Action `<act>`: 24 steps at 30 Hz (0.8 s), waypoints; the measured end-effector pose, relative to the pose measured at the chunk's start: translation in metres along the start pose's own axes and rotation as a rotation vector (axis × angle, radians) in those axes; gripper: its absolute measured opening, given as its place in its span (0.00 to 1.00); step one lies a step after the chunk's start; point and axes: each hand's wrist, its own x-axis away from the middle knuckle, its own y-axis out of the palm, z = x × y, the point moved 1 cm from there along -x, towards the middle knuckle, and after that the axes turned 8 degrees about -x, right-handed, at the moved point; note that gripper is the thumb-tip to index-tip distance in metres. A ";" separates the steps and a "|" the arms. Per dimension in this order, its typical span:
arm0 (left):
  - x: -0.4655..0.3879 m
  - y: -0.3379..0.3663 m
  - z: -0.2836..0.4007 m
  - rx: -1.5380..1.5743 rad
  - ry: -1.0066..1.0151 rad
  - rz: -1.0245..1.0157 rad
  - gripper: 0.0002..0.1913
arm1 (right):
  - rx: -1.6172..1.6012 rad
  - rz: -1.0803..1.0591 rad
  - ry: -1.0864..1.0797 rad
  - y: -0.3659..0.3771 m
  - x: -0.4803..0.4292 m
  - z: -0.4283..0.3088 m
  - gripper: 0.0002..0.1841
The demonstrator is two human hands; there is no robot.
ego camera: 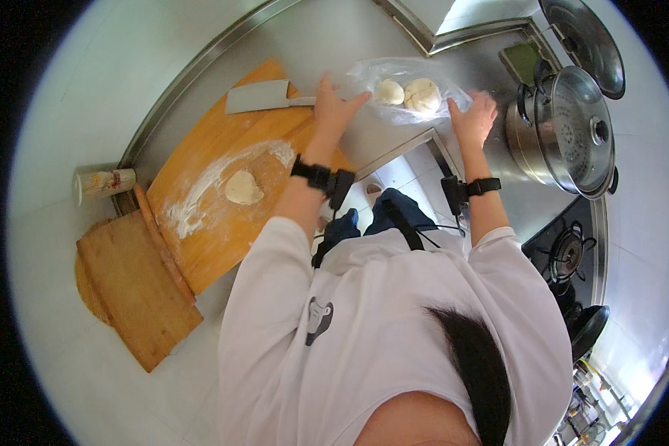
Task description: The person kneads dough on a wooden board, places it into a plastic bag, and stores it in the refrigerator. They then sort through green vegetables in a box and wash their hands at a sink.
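Note:
Two balls of dough, a smaller one (389, 91) and a larger one (422, 95), lie side by side on a clear plastic bag (393, 115) on the steel counter. My left hand (334, 106) is at the bag's left side, fingers spread, over the cleaver's handle. At the bag's right edge is my right hand (474, 117), slightly blurred; whether it pinches the plastic is unclear. The cleaver (257, 96) lies flat on the far part of the wooden board (200, 167). A flattened piece of dough (243, 188) rests on that board beside scattered white flour (192, 205).
A lidded steel steamer pot (568, 131) stands at the right, near a gas burner (567, 253). A rolling pin (161, 242) lies along the board's left edge, by another wooden board (139, 290) and a container of toothpicks (105, 183). The counter has a raised metal rim.

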 end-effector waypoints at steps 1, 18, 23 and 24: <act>-0.008 0.008 0.005 -0.045 0.016 -0.022 0.22 | -0.080 -0.019 0.008 0.004 -0.007 0.016 0.24; 0.020 -0.032 0.106 -0.041 0.501 -0.051 0.06 | -1.269 -0.589 -0.148 -0.025 0.006 -0.096 0.17; 0.044 -0.002 0.116 -0.041 0.803 -0.174 0.08 | -1.237 -0.392 -0.325 0.006 0.022 -0.075 0.15; 0.048 -0.008 0.118 -0.027 0.708 -0.123 0.08 | -1.322 -0.470 -0.144 0.005 0.021 -0.071 0.12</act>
